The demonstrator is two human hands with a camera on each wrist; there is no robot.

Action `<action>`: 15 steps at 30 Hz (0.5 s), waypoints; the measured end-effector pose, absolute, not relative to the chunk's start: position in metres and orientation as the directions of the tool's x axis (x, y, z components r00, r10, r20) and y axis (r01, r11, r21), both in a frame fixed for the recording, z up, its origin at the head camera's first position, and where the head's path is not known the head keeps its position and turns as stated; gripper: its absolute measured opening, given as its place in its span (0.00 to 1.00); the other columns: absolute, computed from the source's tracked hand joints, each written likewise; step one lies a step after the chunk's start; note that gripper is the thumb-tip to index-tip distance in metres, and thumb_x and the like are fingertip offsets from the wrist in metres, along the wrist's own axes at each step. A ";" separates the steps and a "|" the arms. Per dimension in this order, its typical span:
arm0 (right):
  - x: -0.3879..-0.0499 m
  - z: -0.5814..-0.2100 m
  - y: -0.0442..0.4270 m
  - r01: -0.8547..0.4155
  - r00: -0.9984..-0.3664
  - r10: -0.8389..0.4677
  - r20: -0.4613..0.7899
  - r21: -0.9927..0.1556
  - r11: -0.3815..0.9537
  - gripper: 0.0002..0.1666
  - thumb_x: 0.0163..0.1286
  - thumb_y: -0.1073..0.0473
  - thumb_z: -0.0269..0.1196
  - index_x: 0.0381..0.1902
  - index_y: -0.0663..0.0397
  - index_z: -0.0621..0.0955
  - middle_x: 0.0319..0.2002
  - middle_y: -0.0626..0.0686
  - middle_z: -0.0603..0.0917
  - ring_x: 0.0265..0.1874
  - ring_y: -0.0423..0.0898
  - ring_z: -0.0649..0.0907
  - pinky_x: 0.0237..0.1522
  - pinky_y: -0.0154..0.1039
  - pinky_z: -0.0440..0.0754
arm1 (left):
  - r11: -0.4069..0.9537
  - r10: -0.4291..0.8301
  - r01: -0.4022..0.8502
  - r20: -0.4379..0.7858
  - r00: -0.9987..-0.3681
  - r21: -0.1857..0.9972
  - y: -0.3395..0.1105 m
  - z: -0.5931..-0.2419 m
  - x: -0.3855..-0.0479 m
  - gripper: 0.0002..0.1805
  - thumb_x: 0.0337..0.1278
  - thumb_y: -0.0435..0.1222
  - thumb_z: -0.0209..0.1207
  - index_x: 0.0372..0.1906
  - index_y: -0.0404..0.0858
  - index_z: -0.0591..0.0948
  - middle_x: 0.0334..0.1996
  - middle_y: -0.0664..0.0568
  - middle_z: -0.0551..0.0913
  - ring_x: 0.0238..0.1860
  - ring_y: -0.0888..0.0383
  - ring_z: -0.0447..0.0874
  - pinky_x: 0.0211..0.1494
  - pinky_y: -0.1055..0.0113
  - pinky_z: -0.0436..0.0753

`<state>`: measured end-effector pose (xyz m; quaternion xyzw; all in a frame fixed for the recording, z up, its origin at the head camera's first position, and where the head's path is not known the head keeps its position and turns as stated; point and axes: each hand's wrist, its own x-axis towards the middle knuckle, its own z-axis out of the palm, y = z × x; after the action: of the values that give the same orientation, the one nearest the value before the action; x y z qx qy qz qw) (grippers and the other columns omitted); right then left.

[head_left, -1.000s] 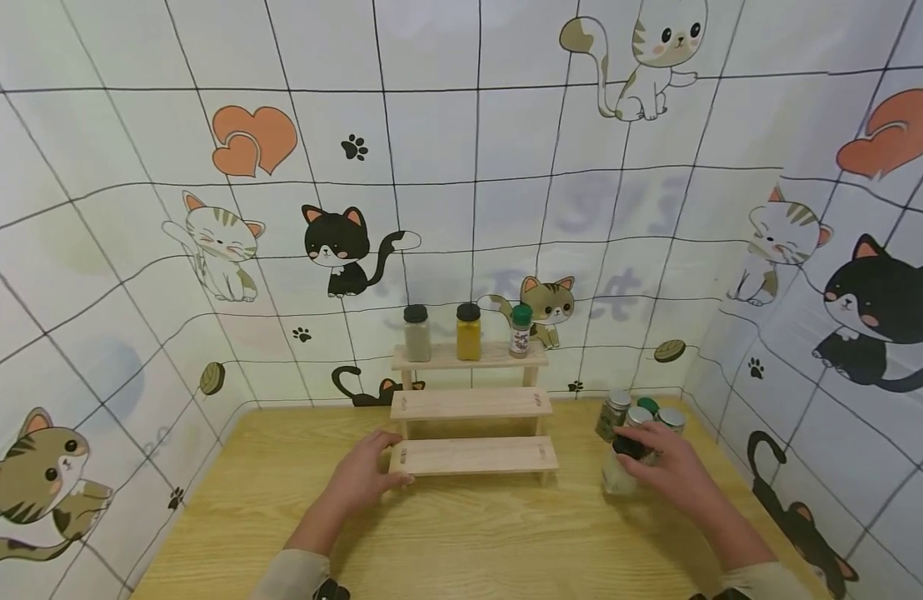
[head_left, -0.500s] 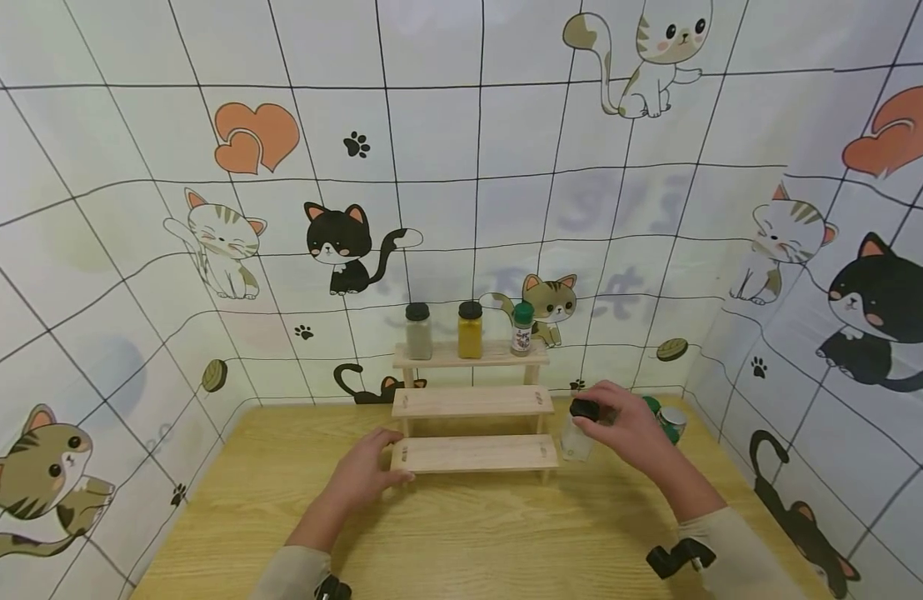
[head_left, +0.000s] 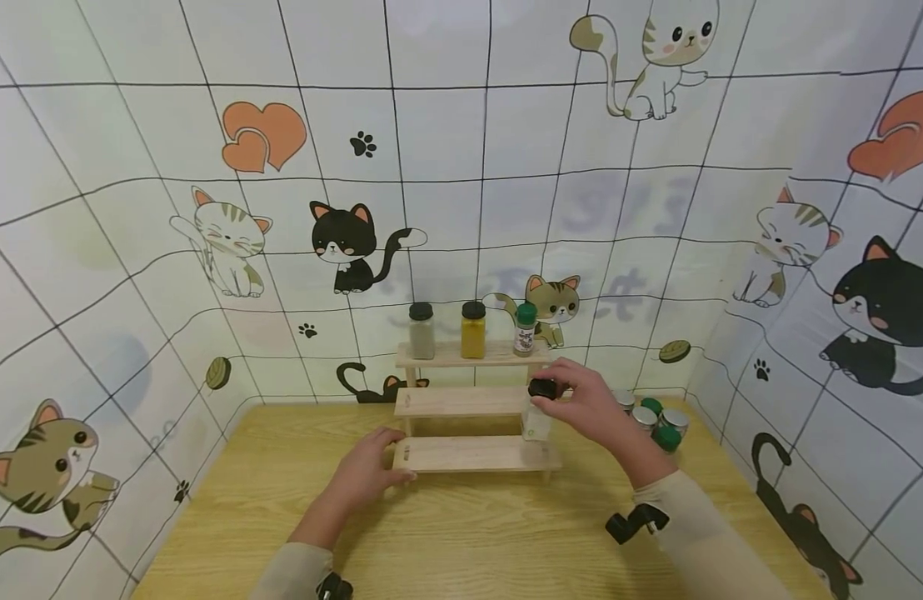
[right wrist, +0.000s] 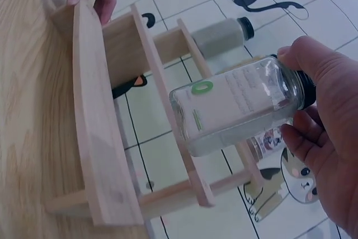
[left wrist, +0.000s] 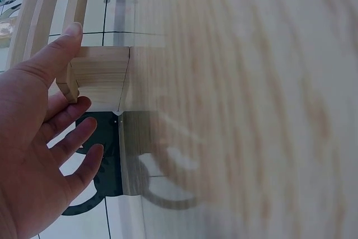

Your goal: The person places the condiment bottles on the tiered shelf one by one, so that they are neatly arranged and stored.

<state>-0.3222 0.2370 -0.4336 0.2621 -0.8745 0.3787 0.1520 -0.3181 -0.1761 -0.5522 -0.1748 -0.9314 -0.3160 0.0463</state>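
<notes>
Your right hand [head_left: 585, 404] pinches the black cap [head_left: 542, 387] of a clear, square glass jar [head_left: 536, 423] near the right end of a pale wooden three-tier rack [head_left: 461, 402]; your left hand [head_left: 362, 468] grips the left end of its lowest shelf [head_left: 461, 454]. Right of your right hand, silver- and green-lidded jars [head_left: 644, 418] cluster on the yellowish wooden table [head_left: 446, 542].

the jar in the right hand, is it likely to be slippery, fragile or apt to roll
The jar looks like clear, smooth glass, so it may be slippery and could chip if dropped. Its flat sides suggest it would probably not roll far. The right hand pinches it by the black lid, so the body might swing if bumped.
</notes>
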 end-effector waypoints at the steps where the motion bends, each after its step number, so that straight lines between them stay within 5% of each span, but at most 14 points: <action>1: -0.324 -0.432 0.234 -0.575 -0.816 -0.347 0.463 -0.585 0.572 0.21 0.74 0.58 0.78 0.62 0.50 0.90 0.49 0.47 0.85 0.41 0.48 0.82 0.40 0.43 0.84 | 0.741 0.298 0.355 0.195 -0.935 0.570 -0.176 -0.551 -0.318 0.39 0.57 0.47 0.84 0.70 0.37 0.83 0.68 0.45 0.83 0.71 0.37 0.80 0.69 0.34 0.80; 8: -0.338 -0.418 0.211 -0.584 -0.810 -0.358 0.465 -0.588 0.560 0.22 0.74 0.57 0.78 0.64 0.50 0.90 0.49 0.49 0.84 0.40 0.53 0.81 0.38 0.43 0.82 | 0.739 0.294 0.354 0.198 -0.935 0.573 -0.175 -0.548 -0.316 0.39 0.56 0.48 0.84 0.69 0.38 0.83 0.67 0.46 0.84 0.71 0.38 0.80 0.69 0.35 0.81; 15: -0.352 -0.410 0.187 -0.605 -0.796 -0.372 0.478 -0.590 0.535 0.21 0.72 0.58 0.79 0.61 0.50 0.91 0.49 0.48 0.86 0.39 0.47 0.81 0.39 0.44 0.84 | 0.742 0.291 0.347 0.190 -0.938 0.574 -0.175 -0.552 -0.317 0.39 0.55 0.49 0.84 0.69 0.38 0.83 0.67 0.46 0.84 0.71 0.38 0.80 0.70 0.35 0.80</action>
<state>-0.3521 0.1866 -0.4103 0.2827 -0.8632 0.3908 0.1490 -0.3175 -0.1750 -0.5516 -0.1711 -0.9322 -0.3160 0.0440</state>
